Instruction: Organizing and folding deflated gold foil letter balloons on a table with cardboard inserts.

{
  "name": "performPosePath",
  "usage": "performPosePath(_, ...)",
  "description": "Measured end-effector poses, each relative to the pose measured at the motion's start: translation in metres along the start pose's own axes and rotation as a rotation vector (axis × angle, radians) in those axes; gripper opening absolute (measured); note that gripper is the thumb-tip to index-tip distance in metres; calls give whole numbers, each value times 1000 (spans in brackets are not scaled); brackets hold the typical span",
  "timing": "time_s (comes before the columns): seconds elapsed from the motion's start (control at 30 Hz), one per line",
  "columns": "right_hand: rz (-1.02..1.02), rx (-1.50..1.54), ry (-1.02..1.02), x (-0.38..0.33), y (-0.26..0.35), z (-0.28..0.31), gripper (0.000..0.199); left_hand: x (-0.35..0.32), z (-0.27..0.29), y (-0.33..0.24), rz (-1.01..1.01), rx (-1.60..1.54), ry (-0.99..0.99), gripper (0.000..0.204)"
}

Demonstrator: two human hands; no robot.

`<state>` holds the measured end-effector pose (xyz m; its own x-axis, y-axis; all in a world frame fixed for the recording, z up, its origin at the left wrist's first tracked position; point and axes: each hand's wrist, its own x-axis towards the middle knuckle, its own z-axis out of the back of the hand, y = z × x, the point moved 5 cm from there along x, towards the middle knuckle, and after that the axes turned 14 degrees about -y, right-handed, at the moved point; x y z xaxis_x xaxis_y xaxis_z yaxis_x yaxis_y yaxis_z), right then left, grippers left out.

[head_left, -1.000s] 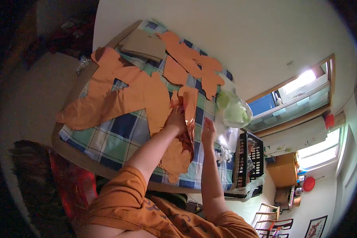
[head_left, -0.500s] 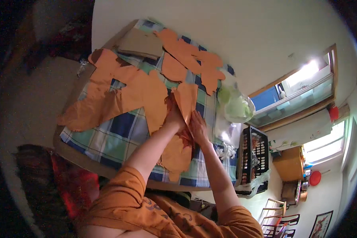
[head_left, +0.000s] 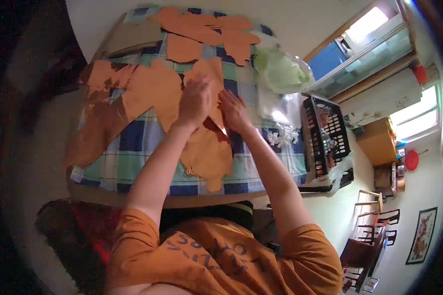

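Head view, person seated at a worktop (head_left: 133,194) covered with a blue, green and white checked cloth (head_left: 133,137). The step in hand appeared to be the handling of one orange fabric piece (head_left: 209,73). The left hand (head_left: 196,101) lay against that piece with its fingers (head_left: 202,83) held close together; whether they pinched the fabric or only pressed on it could not be told. The right hand (head_left: 235,110) lay just beside it, fingers (head_left: 226,98) slightly spread and flat on the fabric's edge. The piece stood up under the fingertips and ran on toward the person into a larger orange panel (head_left: 209,152) lying flat below both wrists.

To the left of the fingers lay further orange cut pieces (head_left: 147,91); beyond the fingertips, at the far edge, lay another group of orange shapes (head_left: 202,29) and a flat brown cardboard sheet (head_left: 133,37). To the right of the fingers stood a crumpled clear plastic bag with pale green contents (head_left: 280,69), then a black slotted crate (head_left: 327,135) off the worktop's right edge. No label could be made out on either.

As a judgement, the next move would call for a firm hold on the lifted edge with one hand while the other kept the panel beneath from shifting.
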<state>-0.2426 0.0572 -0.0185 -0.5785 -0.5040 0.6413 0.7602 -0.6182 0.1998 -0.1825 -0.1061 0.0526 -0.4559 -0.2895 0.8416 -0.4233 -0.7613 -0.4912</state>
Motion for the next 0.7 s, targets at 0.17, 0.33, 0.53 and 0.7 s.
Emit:
performPosePath(0.17, -24, 14, -35, -2, 2, 1, 39, -57, -22, -13, -128, 163, 337, 31)
performPosePath(0.33, -37, -44, 8, -6, 1, 4, 40, -85, -18, -8, -107, 274, 550, 39)
performPosePath(0.53, -71, 87, 17, -13, 14, 22, 43, -88, -18, -4, -87, 233, 508, 36)
performPosePath(0.7, 18, 183, 241, -53, 45, 67, 45, -89, -17, 1, -63, 276, 513, 35)
